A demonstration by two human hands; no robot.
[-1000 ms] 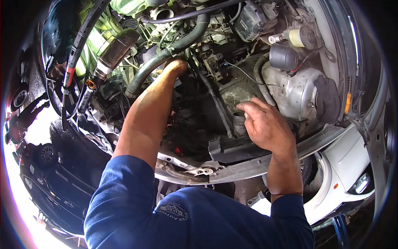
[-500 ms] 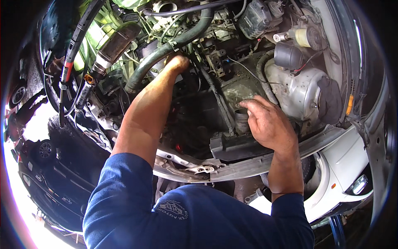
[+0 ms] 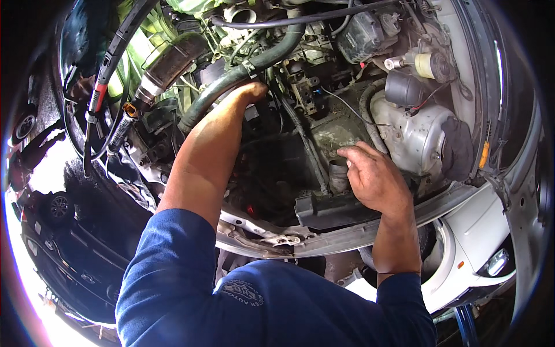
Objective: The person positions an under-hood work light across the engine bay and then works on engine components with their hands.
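Inside an open engine bay, my left hand (image 3: 252,91) reaches beneath a thick black hose (image 3: 272,56). Its fingers are hidden among the engine parts, so their grip cannot be made out. My right hand (image 3: 378,180) is held over the near right part of the bay, palm down. Its index finger stretches out to the left with the thumb below, and nothing shows in it. Just left of those fingers stands a short round pipe (image 3: 339,176), beside a black plastic piece (image 3: 328,210). A ribbed cable sleeve (image 3: 299,124) runs between my hands.
A silvery domed housing (image 3: 399,118) and a black canister (image 3: 403,88) sit at the right. An orange-handled tool (image 3: 484,155) rests by the right edge. A thick dark tube (image 3: 173,58) lies at the left. The pale front crossbar (image 3: 341,238) passes under my forearms. A dark car (image 3: 75,248) stands beyond.
The engine bay has shifted slightly right and down in the view. Both hands stay in nearly the same places, the left under the hose and the right by the pipe.
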